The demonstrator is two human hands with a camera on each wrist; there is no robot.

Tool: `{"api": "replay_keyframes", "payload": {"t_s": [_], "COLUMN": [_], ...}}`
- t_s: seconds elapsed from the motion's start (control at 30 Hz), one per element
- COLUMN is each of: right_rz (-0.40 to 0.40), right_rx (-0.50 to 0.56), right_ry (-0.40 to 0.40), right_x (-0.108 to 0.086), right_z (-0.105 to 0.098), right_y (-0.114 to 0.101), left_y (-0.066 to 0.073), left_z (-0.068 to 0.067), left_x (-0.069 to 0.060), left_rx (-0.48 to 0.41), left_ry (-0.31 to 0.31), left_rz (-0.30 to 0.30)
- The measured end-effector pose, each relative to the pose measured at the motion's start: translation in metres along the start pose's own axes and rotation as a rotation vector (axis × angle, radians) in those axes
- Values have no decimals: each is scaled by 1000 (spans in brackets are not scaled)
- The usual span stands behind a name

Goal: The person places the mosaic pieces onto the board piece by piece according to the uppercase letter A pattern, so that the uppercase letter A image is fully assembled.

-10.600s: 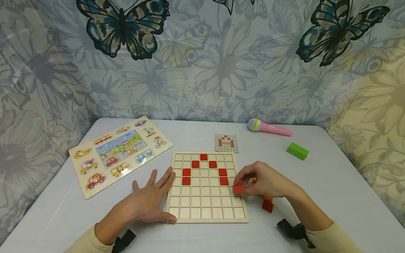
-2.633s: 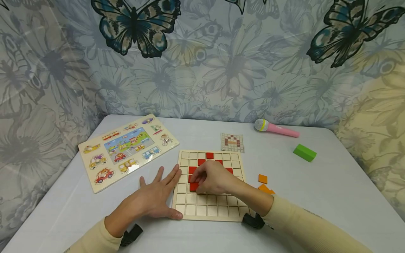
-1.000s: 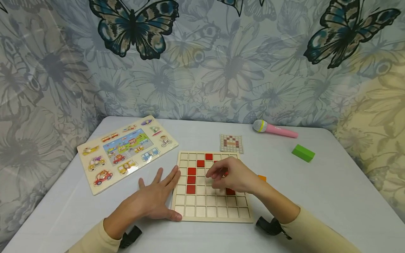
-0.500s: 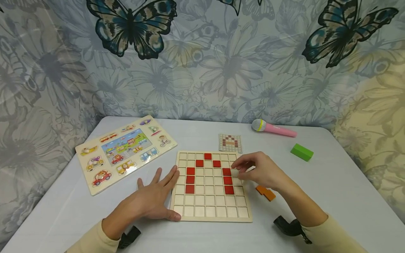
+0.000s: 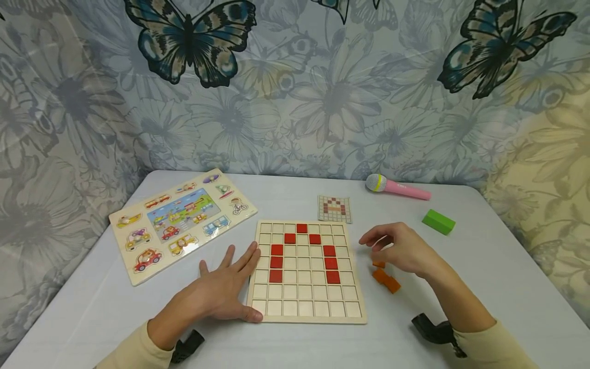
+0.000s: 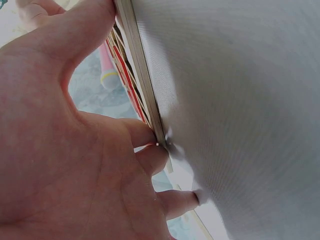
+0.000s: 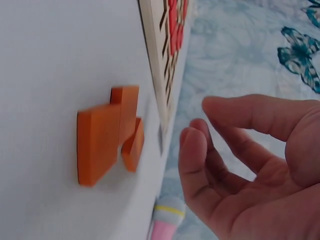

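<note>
A square wooden grid board (image 5: 298, 293) lies on the white table, with several red tiles (image 5: 301, 228) set in its cells in an arch shape. My left hand (image 5: 223, 289) is spread flat at its left side; the fingertips and thumb touch the edge, as the left wrist view (image 6: 80, 150) also shows. Over the table, right of the board, hovers my right hand (image 5: 405, 251) with fingers loosely bent and nothing between them. Below it sit three orange square tiles (image 5: 392, 284). In the right wrist view these tiles (image 7: 102, 142) stand apart from the fingertips.
A small pattern card (image 5: 334, 209) rests just behind the board. On the left is a vehicle picture puzzle (image 5: 133, 225). A pink toy microphone (image 5: 405, 190) and a green block (image 5: 439, 222) lie at the back right. Patterned cloth surrounds the table.
Red tiles have been added to the arch's two lower ends since the oldest frame. My right hand has let go of a tile and moved right, off the board. The left hand stays in place.
</note>
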State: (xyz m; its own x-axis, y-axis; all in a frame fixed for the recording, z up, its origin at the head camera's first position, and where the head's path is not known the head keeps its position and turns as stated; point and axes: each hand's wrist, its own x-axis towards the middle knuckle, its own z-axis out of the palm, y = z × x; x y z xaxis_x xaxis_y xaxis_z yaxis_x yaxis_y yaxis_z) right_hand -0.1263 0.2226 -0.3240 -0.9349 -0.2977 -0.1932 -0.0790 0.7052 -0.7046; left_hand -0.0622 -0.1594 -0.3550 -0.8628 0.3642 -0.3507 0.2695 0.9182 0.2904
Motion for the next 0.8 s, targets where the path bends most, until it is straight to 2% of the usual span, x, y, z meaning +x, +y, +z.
{"api": "replay_keyframes", "payload": {"t_s": [0.27,0.8], "right_rz": [-9,81], "right_rx": [-7,-50], "right_ry": [-44,-94], "right_x": [0,2], "right_z": [-7,-8], "right_y": [13,26], "left_y": [0,0], "left_z": [0,-1], "left_x": [-1,0], "left_rx": [0,-2], "left_ry": [3,-6], "left_rz": [2,-2]}}
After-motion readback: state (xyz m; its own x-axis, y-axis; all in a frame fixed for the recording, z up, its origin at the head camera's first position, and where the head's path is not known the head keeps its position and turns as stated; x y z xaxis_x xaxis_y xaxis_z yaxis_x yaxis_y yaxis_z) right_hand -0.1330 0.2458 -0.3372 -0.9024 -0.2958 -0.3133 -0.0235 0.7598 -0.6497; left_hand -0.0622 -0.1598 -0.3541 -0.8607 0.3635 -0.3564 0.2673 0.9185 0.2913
